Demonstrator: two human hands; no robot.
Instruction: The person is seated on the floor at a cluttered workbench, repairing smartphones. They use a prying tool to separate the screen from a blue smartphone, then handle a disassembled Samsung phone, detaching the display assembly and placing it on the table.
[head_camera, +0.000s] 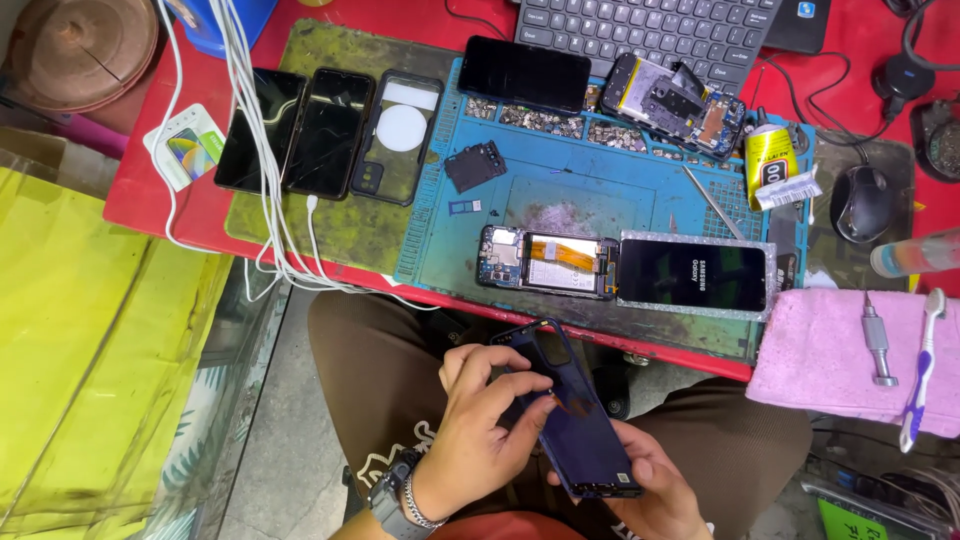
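You hold the dark phone cover (570, 420) in the lower middle of the frame, over your lap. Your left hand (480, 420) pinches its edge with curled fingers; your right hand (655, 490) cups it from below. With too much bending, it may crack or slip down.

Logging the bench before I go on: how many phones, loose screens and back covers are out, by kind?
Whole phones lying screen up: 3
Opened phones with their insides showing: 2
Loose screen on bubble wrap: 1
Clear case: 1
Dark blue back cover, held by the left hand and right hand: 1
Total: 8
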